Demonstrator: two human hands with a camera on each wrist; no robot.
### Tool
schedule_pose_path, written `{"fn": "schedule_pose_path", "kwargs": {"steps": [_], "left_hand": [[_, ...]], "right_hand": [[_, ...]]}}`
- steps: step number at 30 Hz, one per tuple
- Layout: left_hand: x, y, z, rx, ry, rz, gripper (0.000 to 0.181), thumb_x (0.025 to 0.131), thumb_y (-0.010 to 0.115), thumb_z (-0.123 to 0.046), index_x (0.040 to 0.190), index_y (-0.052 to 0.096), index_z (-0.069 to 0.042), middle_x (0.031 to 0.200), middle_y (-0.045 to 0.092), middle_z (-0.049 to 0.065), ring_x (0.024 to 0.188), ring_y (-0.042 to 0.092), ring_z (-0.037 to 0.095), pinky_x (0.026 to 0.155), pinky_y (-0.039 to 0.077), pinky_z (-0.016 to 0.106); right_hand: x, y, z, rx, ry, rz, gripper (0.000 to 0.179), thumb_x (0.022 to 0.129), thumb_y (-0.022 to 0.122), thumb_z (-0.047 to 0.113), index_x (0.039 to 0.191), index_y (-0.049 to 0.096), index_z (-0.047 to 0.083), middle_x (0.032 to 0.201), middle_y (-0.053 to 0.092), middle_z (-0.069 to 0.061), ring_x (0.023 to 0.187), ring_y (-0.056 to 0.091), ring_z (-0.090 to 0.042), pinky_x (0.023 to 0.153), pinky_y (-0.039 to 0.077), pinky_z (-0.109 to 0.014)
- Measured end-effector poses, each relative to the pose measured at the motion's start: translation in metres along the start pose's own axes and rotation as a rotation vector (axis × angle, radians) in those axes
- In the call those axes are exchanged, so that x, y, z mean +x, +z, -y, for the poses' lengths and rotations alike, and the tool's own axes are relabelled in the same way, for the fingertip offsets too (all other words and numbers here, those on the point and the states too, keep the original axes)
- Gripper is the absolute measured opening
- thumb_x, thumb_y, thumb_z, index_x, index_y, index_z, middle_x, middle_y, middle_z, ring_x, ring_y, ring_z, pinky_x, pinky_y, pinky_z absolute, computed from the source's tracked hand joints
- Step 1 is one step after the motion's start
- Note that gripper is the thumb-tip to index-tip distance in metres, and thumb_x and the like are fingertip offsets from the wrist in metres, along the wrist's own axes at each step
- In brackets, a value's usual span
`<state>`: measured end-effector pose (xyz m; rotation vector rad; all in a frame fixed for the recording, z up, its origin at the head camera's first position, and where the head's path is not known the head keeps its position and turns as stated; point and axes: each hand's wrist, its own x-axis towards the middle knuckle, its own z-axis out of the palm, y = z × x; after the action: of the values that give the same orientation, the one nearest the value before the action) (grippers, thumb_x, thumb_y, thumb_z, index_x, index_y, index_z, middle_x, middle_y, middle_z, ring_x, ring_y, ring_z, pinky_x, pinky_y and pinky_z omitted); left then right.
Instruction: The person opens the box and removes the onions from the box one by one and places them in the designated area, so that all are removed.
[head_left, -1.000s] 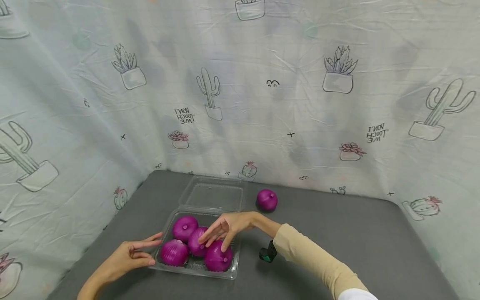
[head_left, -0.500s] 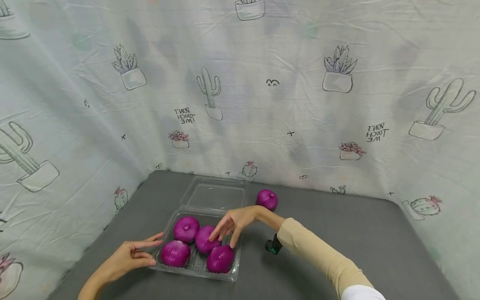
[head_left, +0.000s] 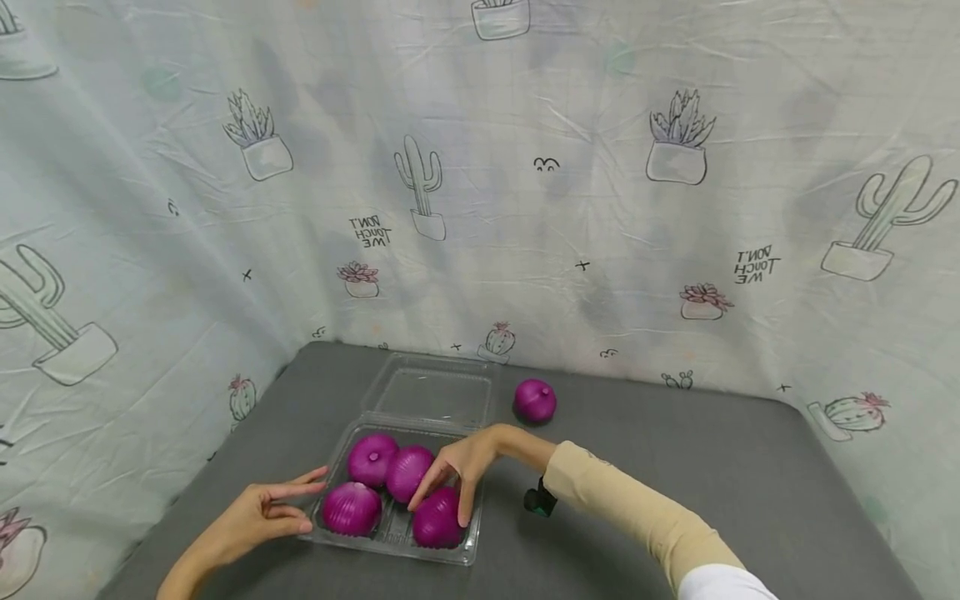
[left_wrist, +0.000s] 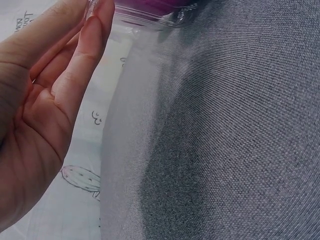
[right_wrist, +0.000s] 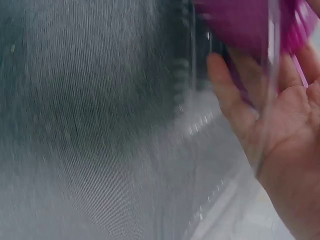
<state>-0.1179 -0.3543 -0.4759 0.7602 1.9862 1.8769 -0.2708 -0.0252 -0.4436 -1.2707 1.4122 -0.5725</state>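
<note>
In the head view, a clear plastic clamshell box (head_left: 360,546) stands with its lid folded back, holding several purple onions. My left hand (head_left: 255,518) pinches the box's left edge; in the left wrist view, thumb and fingers of that hand (left_wrist: 42,110) meet on clear plastic. My right hand (head_left: 468,458) reaches down into the box and grips the front-right onion (head_left: 437,521), thumb on its right side and fingers on its left. Behind it sits another onion (head_left: 409,472). Two more, a back-left onion (head_left: 372,459) and a front-left onion (head_left: 352,508), lie beside these.
One loose onion (head_left: 536,401) lies on the grey table (head_left: 675,483), right of the open lid (head_left: 431,392). A patterned curtain (head_left: 480,208) hangs along the back and sides. A small black device (head_left: 538,500) is at the right wrist.
The right hand has moved from the middle onion to the front-right one and closed round it. The middle onion has shifted slightly back and right. My left hand has stayed put.
</note>
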Motion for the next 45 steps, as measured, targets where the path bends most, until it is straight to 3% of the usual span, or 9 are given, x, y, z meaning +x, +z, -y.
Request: {"fn": "schedule_pose_path", "kwargs": {"steps": [5,11,18,22,26,33,36,42,45], "left_hand": [[0.001,0.001,-0.001,0.016,0.009,0.003,0.044,0.092,0.051,0.013,0.133,0.037,0.022,0.146,0.042,-0.015,0.097,0.067,0.025,0.079,0.055,0.030],[0.001,0.000,-0.001,0.015,-0.001,0.000,0.045,0.092,0.052,0.013,0.132,0.036,0.023,0.146,0.041,-0.017,0.096,0.067,0.027,0.078,0.055,0.029],[0.001,-0.001,0.001,0.023,-0.024,0.006,0.046,0.093,0.052,0.011,0.133,0.035,0.023,0.146,0.041,-0.019,0.097,0.067,0.028,0.078,0.055,0.029],[0.002,-0.001,0.000,0.008,-0.027,0.013,0.046,0.093,0.052,0.011,0.134,0.034,0.022,0.146,0.041,-0.019,0.097,0.067,0.026,0.079,0.054,0.029],[0.002,-0.001,-0.001,0.004,0.001,0.025,0.044,0.092,0.051,0.012,0.133,0.036,0.023,0.146,0.041,-0.016,0.095,0.068,0.023,0.079,0.055,0.030],[0.001,-0.004,-0.003,0.011,-0.040,0.015,0.047,0.093,0.051,0.011,0.134,0.032,0.023,0.146,0.041,-0.020,0.097,0.067,0.026,0.080,0.054,0.032],[0.001,-0.005,-0.004,0.016,-0.024,0.025,0.046,0.093,0.050,0.012,0.134,0.031,0.024,0.146,0.040,-0.019,0.098,0.067,0.028,0.081,0.054,0.034],[0.001,-0.005,-0.002,0.008,-0.006,0.034,0.046,0.093,0.050,0.013,0.133,0.032,0.025,0.146,0.041,-0.018,0.097,0.067,0.029,0.080,0.055,0.034],[0.002,-0.004,-0.001,0.012,0.008,0.037,0.046,0.093,0.050,0.013,0.133,0.032,0.025,0.147,0.040,-0.018,0.097,0.067,0.029,0.080,0.055,0.034]], "right_hand": [[0.008,0.006,0.001,0.005,-0.007,0.036,0.074,0.073,0.075,-0.014,0.140,0.047,0.000,0.144,0.047,-0.002,0.128,0.038,0.002,0.104,0.034,-0.020],[0.005,0.006,0.001,0.042,-0.034,-0.012,0.070,0.072,0.075,-0.016,0.136,0.051,-0.003,0.142,0.050,-0.007,0.123,0.046,0.000,0.102,0.038,-0.022],[-0.006,0.005,0.003,0.132,-0.062,-0.078,0.067,0.074,0.074,-0.016,0.136,0.051,-0.002,0.135,0.055,0.003,0.117,0.053,-0.005,0.097,0.046,-0.027],[-0.018,0.002,0.005,0.166,-0.115,-0.117,0.067,0.075,0.071,-0.017,0.137,0.049,-0.004,0.136,0.054,0.002,0.118,0.054,-0.008,0.097,0.046,-0.032],[-0.035,-0.002,0.007,0.209,-0.166,-0.204,0.067,0.076,0.071,-0.016,0.138,0.048,-0.004,0.138,0.053,-0.001,0.117,0.055,-0.012,0.095,0.048,-0.037],[-0.070,-0.003,0.006,0.261,-0.225,-0.430,0.068,0.078,0.072,-0.008,0.139,0.043,-0.008,0.144,0.042,-0.022,0.121,0.051,-0.019,0.092,0.050,-0.042],[-0.083,-0.003,0.003,0.257,-0.232,-0.511,0.068,0.079,0.074,-0.002,0.139,0.043,-0.006,0.144,0.039,-0.026,0.121,0.051,-0.021,0.093,0.049,-0.042],[-0.104,0.002,-0.002,0.261,-0.231,-0.618,0.062,0.080,0.075,0.004,0.138,0.052,0.005,0.139,0.050,-0.012,0.119,0.052,-0.028,0.093,0.049,-0.044],[-0.113,0.005,-0.002,0.258,-0.196,-0.652,0.063,0.083,0.074,0.010,0.141,0.049,0.012,0.142,0.045,-0.010,0.119,0.050,-0.029,0.089,0.051,-0.046]]}}
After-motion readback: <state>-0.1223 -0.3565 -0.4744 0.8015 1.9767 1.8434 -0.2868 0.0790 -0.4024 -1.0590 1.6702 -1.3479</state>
